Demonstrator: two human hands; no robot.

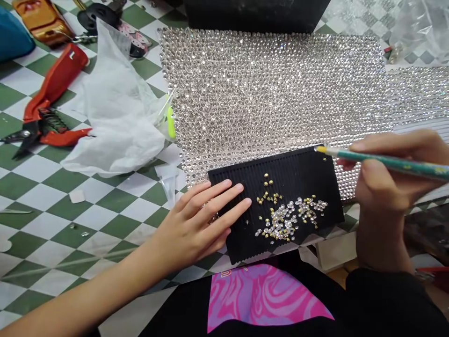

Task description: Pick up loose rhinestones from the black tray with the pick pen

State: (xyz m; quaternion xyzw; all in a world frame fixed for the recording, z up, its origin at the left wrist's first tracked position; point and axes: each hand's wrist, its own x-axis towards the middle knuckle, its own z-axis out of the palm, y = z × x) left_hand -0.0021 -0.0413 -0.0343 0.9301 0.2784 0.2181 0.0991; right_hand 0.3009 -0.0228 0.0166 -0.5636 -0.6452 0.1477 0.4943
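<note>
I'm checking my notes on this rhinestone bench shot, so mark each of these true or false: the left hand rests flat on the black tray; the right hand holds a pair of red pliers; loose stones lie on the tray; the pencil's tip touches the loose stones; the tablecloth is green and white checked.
1. The left hand rests flat on the black ridged tray. True.
2. The right hand holds red pliers. False: it holds a green pencil; the red pliers lie on the table.
3. Loose rhinestones lie on the tray. True.
4. The pencil's tip touches the loose stones. False: it is at the tray's far edge.
5. The tablecloth is green-and-white checked. True.
</note>
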